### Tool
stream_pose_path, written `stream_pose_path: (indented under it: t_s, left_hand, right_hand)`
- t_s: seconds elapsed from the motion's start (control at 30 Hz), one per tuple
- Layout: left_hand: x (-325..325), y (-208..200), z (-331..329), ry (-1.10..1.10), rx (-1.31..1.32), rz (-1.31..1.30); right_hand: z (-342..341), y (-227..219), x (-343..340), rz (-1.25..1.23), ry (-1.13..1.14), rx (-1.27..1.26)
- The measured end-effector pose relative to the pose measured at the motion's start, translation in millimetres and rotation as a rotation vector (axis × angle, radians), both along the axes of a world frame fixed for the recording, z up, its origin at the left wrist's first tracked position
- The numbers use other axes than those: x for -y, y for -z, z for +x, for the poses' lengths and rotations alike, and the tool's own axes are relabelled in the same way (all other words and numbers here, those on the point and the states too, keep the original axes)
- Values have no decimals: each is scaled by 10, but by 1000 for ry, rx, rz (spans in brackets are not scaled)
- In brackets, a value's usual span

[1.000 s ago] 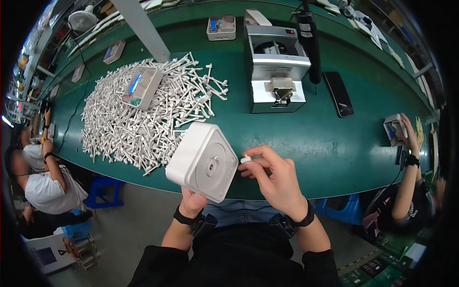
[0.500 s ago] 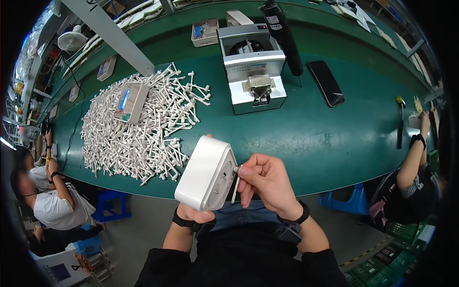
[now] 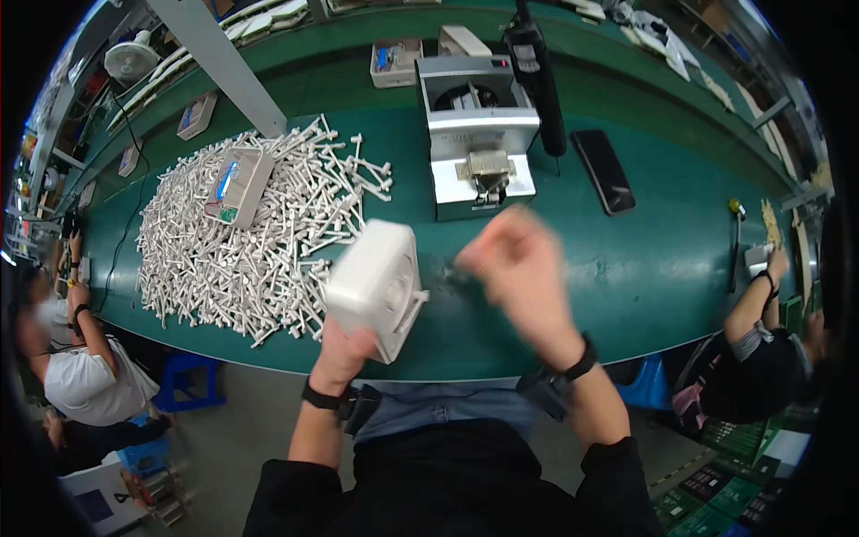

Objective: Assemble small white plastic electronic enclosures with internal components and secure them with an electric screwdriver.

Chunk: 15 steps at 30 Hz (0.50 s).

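Pulling away, right hand [image 3: 522, 268] is apart from white housing [image 3: 362, 267]; crank arm [image 3: 411, 315] stays on housing's face, likely seated. Left hand [image 3: 344, 351] grips housing near edge of green table [image 3: 662, 277]. Right-hand grip blurred, cannot tell. One housing, one silver machine [image 3: 470, 134], one phone [image 3: 604, 173]; heaped arms [image 3: 268, 277] uncountable.

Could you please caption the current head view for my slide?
Left hand holds a white housing near piled white parts; right hand blurred.
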<state>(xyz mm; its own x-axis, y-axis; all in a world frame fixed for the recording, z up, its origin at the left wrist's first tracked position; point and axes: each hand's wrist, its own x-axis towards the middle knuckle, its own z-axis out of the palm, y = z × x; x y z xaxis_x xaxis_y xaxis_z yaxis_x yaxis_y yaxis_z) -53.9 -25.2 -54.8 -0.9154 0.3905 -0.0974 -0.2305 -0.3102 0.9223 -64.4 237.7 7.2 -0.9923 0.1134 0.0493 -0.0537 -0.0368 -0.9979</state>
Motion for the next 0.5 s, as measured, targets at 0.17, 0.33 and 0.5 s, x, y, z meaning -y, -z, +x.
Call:
stream_pose_path:
  t_s: [0.17, 0.33, 0.5]
  left_hand:
    - [-460, -804, -102, 357, -988, -1112]
    - [-407, -626, 38, 269, -1024, -1047]
    - [-165, -324, 58, 129, -781, -734]
  right_hand:
    - [-1169, -327, -1019, 499, 382, -417]
    - [-1284, -312, -1170, 586, 198, -170]
    - [-579, -1018, -678, 8, 303, -455]
